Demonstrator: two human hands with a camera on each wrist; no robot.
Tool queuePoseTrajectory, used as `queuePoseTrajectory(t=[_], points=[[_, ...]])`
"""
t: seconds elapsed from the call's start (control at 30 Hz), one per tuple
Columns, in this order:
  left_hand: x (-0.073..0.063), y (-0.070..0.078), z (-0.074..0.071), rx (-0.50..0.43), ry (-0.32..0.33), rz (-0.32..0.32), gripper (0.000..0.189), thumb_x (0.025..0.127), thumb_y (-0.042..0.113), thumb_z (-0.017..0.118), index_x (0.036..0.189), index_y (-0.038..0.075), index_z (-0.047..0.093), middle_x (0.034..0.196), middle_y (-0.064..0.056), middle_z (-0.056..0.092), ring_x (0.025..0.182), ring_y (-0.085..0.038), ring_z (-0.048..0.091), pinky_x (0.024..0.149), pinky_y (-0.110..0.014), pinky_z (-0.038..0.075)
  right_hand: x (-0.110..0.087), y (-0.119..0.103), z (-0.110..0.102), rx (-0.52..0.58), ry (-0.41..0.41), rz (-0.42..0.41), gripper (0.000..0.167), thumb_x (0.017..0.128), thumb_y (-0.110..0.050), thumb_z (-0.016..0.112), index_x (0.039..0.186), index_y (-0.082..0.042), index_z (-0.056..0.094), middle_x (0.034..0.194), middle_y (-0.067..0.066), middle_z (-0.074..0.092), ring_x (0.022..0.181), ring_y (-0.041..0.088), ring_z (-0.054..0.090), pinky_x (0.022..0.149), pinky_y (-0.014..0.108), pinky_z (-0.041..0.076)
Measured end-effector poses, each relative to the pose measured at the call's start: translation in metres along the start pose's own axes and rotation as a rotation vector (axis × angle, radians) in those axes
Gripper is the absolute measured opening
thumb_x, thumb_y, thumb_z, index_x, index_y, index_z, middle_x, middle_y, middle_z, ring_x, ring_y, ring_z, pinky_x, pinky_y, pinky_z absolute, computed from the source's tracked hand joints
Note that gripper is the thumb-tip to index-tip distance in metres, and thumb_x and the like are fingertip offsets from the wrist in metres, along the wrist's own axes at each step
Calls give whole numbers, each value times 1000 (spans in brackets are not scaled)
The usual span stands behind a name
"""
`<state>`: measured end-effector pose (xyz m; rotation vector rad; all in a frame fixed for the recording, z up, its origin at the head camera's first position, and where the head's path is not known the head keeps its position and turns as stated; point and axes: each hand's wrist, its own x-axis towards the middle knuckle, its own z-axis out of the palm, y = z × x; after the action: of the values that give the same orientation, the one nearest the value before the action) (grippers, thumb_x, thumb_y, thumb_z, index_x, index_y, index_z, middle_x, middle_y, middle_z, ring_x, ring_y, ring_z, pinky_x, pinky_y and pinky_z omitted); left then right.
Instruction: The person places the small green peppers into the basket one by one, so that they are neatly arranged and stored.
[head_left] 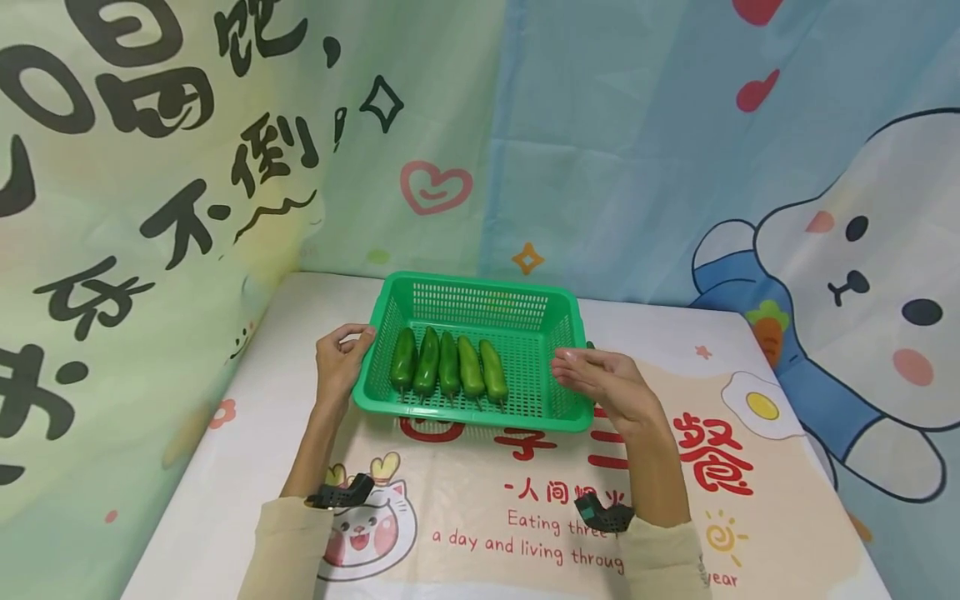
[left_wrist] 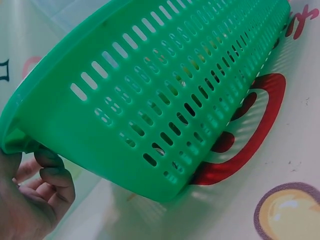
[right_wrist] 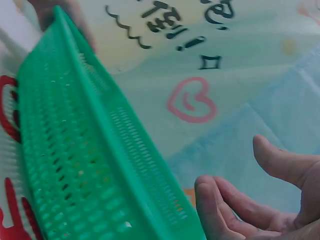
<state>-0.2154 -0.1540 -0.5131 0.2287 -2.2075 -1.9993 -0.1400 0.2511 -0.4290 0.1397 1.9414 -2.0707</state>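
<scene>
A green plastic basket (head_left: 472, 422) with slotted walls stands on the table. Several green peppers (head_left: 448, 367) lie side by side in its left half, stems toward the near wall. My left hand (head_left: 342, 360) grips the basket's left rim; in the left wrist view its thumb goes over the rim and the fingers (left_wrist: 59, 180) curl beneath. At the basket's right end, my right hand (head_left: 603, 382) holds nothing. Its thumb and fingers (right_wrist: 225, 200) are apart in the right wrist view. A dark green tip (head_left: 590, 345) shows just beyond the right rim, mostly hidden.
A printed cloth (head_left: 480, 567) with red lettering and cartoon figures covers the table. Printed curtains (head_left: 600, 150) hang along the back and the left side. Each wrist wears a small black device (head_left: 603, 513).
</scene>
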Motion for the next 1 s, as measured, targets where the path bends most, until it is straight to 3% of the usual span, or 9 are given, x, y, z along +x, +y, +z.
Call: queuePoseTrajectory(t=[0.1,0.23,0.33,0.5,0.57,0.67,0.77,1.0], points=[[1,0,-1,-7,6,3,32,107,23,71,122,-5,75,69,10,74,57,-1,66,55,-17,52,-8,-1,-11,109,44,-16,45,111,-18,66,146,9,58,110,-4,84,103,9,81,99,26,62],[1,0,-2,-17,10,5,32,107,23,71,122,-6,75,70,11,74,57,0,66,55,-17,53,-14,3,-28,212,164,11,22,106,-21,74,124,-9,75,109,-2,85,102,11,83,98,26,63],[1,1,-2,-19,10,4,32,107,23,71,122,-6,75,71,11,75,58,0,68,56,-17,54,-17,10,-40,207,284,62,33,101,-27,80,130,-13,75,107,-7,85,100,7,82,99,25,61],[2,0,-1,-22,5,4,32,107,23,72,122,-5,75,71,13,75,61,-2,70,58,-17,55,-13,34,-56,-12,477,164,70,99,-41,82,153,-3,61,111,-11,84,107,6,81,120,36,50],[2,-1,-1,-22,0,5,32,107,23,71,122,-5,75,71,13,75,61,-3,70,58,-17,56,-9,47,-61,-123,545,206,71,100,-44,79,152,2,61,118,-2,84,118,17,80,128,45,43],[2,-1,-1,-17,-6,5,33,108,24,71,122,-6,74,71,12,75,61,-3,70,58,-17,56,-5,64,-67,-241,614,262,69,103,-45,76,147,6,63,125,13,82,136,34,69,129,59,39],[2,-2,-1,-15,-6,8,33,108,24,71,122,-6,74,70,12,74,60,-3,69,57,-17,55,-1,75,-71,-288,617,292,70,104,-45,75,146,10,62,123,19,81,141,45,59,123,67,37],[1,-2,-1,-21,1,7,32,108,23,71,122,-6,74,70,13,74,60,-2,69,57,-17,55,8,80,-69,-340,583,281,67,104,-43,75,140,13,66,108,14,83,128,41,63,117,59,45]])
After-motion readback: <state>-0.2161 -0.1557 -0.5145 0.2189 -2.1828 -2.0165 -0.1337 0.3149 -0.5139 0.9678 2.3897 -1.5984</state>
